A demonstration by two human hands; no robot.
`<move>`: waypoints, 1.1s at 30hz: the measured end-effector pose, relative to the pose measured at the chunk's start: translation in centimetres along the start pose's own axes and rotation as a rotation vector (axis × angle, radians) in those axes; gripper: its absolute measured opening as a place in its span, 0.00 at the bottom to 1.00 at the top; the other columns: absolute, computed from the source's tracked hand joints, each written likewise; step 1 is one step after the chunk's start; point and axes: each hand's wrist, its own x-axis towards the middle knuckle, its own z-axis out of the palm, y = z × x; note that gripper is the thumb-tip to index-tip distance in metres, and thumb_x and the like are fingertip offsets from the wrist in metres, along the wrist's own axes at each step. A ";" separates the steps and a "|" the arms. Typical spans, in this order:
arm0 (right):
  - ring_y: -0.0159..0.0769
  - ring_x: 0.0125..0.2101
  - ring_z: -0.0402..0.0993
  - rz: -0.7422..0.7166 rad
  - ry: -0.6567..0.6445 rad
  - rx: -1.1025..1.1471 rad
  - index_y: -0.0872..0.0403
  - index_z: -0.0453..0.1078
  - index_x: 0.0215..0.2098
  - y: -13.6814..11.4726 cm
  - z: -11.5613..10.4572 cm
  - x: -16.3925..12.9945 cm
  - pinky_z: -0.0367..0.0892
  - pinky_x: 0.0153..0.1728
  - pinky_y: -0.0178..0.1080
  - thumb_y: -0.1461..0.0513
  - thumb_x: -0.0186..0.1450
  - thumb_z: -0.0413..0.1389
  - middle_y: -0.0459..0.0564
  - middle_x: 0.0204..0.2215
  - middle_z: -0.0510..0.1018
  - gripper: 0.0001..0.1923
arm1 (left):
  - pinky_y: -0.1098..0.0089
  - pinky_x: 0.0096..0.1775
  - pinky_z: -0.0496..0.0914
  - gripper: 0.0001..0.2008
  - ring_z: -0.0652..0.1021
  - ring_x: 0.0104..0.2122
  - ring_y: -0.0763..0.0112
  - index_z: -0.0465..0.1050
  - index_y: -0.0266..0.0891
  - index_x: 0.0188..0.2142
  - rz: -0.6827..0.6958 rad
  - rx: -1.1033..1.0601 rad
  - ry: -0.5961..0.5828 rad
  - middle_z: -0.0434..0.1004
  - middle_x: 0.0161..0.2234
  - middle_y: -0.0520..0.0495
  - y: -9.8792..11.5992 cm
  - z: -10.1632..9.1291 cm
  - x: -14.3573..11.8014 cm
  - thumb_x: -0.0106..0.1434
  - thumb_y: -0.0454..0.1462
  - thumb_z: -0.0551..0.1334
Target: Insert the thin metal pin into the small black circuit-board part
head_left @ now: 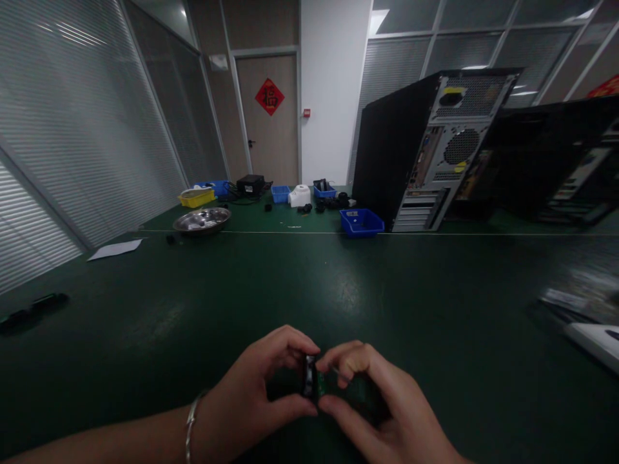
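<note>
Low in the middle of the head view, both hands meet just above the green tabletop point(271, 283). My left hand point(264, 386), with a bracelet point(190, 425) at its wrist, pinches a small dark part point(309, 375) with a shiny face between thumb and fingers. Right beside it, my right hand point(382, 399) grips a small green circuit board point(321, 384) by its edges. Board and dark part stand side by side, nearly or actually touching; whether they are joined I cannot tell. The fingers hide much of both.
A blue bin point(362, 223) stands ahead beside a large black computer case point(401, 142). Farther left are a metal bowl point(202, 220), a yellow tray point(196, 198) and a sheet of paper point(115, 249). A white device point(597, 341) lies at the right edge.
</note>
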 end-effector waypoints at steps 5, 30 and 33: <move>0.31 0.34 0.74 -0.020 -0.026 -0.056 0.50 0.59 0.35 0.1 0.1 -0.1 0.68 0.35 0.31 0.69 0.59 0.56 0.45 0.34 0.75 0.12 | 0.67 0.39 0.68 0.18 0.72 0.37 0.68 0.67 0.37 0.40 0.027 0.117 -0.002 0.70 0.37 0.47 0.3 0.3 -0.1 0.51 0.37 0.69; 0.31 0.29 0.74 -0.280 -0.018 -0.446 0.52 0.62 0.34 -0.5 -0.2 0.1 0.67 0.29 0.30 0.65 0.63 0.53 0.46 0.30 0.77 0.03 | 0.70 0.35 0.68 0.18 0.71 0.33 0.71 0.63 0.40 0.41 0.110 0.255 0.049 0.66 0.36 0.49 0.1 0.5 -0.6 0.51 0.29 0.64; 0.31 0.29 0.74 -0.327 -0.027 -0.498 0.53 0.62 0.35 -0.7 -0.3 0.1 0.67 0.29 0.30 0.65 0.64 0.53 0.47 0.31 0.78 0.02 | 0.70 0.35 0.68 0.18 0.71 0.34 0.71 0.63 0.39 0.42 0.136 0.269 0.049 0.66 0.36 0.49 0.0 0.5 -0.7 0.52 0.29 0.64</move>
